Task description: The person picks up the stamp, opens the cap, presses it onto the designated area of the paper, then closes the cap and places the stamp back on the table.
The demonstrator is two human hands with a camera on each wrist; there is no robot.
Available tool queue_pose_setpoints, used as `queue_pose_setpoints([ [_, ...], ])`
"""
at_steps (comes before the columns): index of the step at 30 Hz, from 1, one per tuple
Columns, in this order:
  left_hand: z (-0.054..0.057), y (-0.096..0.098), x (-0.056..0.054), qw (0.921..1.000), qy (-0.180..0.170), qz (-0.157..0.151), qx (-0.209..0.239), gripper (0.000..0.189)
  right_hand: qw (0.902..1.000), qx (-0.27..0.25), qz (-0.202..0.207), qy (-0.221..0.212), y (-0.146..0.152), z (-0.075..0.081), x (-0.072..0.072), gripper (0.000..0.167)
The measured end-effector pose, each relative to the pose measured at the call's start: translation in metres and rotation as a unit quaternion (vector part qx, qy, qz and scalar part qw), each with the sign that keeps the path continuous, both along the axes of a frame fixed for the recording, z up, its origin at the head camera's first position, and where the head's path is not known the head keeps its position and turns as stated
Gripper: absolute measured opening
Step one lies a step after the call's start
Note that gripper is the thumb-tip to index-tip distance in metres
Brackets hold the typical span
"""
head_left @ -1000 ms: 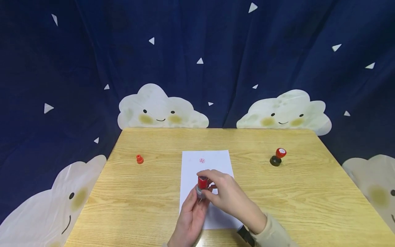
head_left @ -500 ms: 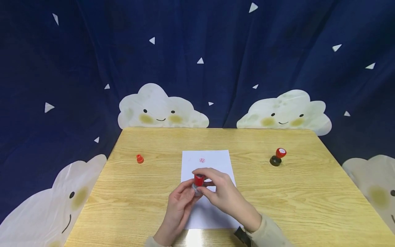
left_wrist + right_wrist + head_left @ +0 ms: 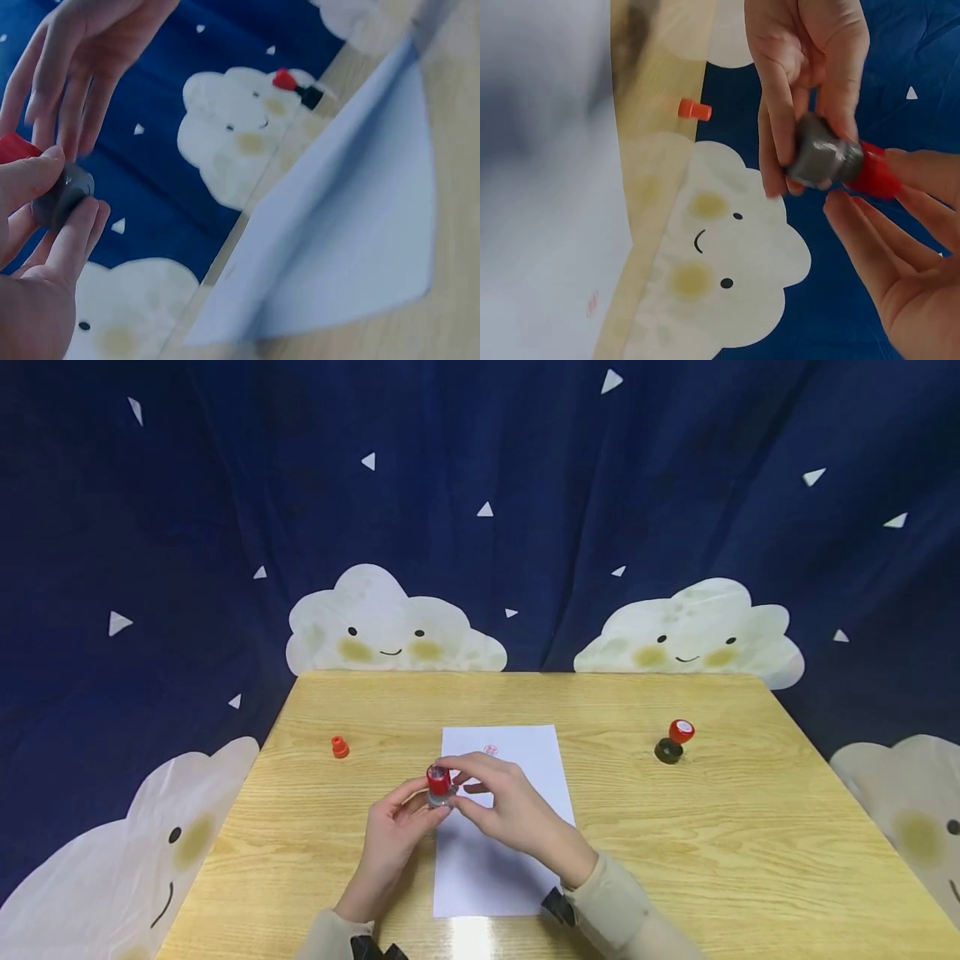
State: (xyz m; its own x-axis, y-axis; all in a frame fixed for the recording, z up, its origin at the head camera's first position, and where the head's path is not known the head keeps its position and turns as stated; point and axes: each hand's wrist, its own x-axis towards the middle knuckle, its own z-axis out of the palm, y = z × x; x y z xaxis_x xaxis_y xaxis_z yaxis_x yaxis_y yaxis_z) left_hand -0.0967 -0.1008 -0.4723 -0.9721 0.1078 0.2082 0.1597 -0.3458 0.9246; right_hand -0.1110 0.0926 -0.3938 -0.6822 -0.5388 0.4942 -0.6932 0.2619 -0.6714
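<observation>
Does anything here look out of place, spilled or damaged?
Nothing stands out. The white paper lies flat with a red mark near its far edge, the left hand holds the red-and-gray stamp, and the small orange piece and red-and-black stamp rest on the table. No spill or damage shows.

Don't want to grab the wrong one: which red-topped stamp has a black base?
The tabletop stamp, right of the paper in the head view; the gray-based stamp is held in the left hand.
</observation>
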Motion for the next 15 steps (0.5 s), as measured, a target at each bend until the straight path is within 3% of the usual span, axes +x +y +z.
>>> queue_pose_setpoints([
  [8, -0.013, -0.031, -0.033, 0.9926, -0.028, 0.111, -0.041, 0.042, 0.999, 0.02, -0.035, 0.021, 0.02, 0.005, -0.006, 0.042],
  [12, -0.022, -0.046, -0.052, 0.9791, -0.048, 0.169, -0.103, 0.042, 0.9984, 0.019, -0.048, 0.023, 0.031, 0.001, -0.007, 0.039],
  [15, -0.031, -0.055, -0.065, 0.9693, -0.055, 0.191, -0.144, 0.041, 0.9982, 0.019, -0.053, 0.019, 0.038, -0.003, -0.007, 0.037],
])
